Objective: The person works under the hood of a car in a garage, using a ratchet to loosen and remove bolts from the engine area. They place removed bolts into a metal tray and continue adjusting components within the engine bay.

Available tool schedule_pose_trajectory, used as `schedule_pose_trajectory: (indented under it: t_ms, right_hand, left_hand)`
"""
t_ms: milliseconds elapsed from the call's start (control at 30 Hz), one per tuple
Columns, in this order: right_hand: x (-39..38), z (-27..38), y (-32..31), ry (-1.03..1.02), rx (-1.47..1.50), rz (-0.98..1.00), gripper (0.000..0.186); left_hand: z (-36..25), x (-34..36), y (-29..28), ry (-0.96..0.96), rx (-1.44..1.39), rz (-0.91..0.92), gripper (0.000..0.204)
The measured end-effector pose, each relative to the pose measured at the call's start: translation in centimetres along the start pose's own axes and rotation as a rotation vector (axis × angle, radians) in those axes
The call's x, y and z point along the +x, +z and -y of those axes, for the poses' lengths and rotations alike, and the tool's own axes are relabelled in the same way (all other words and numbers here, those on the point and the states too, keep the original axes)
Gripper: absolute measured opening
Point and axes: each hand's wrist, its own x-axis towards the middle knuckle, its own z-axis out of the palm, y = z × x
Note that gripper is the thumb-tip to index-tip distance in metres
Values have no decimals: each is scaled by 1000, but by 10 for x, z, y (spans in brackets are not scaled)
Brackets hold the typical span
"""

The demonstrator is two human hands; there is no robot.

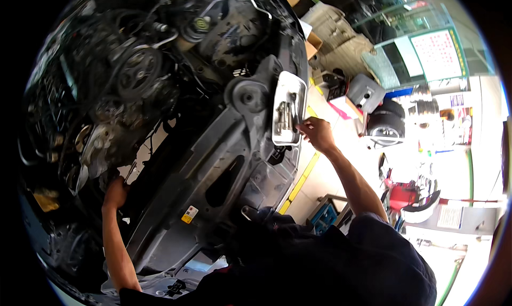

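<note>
my right hand (318, 134): half-curled at the tool tray (290, 82), right side, hold unclear | left hand (115, 193): way left beside the engine (106, 138), can't tell its grip tbh

white tray (290, 82) just right of upper center, rounded corners, long side running pretty much up and down the frame. few metal tools (285, 116) lying lengthwise in it. engine's (109, 111) uncovered, mostly dark, round pulley (140, 68) showing, upper left.
</note>
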Motion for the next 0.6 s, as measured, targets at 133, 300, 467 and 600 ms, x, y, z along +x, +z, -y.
schedule_pose_trajectory:
  t_ms: [133,300,467,600]
  right_hand:
    - [8,-20,17,-15,-44,-43,29]
    - [1,23,26,-102,132,27,33]
    - [-23,9,15,-32,280,-98,33]
    - [-62,17,33,-124,294,-69,23]
  left_hand:
    - [-34,-36,-21,-54,-50,-59,26]
    - [-19,-54,-19,-88,-64,-84,27]
    - [-43,-58,-18,-79,-144,-146,23]
    - [-68,-47,-18,-319,-65,-82,33]
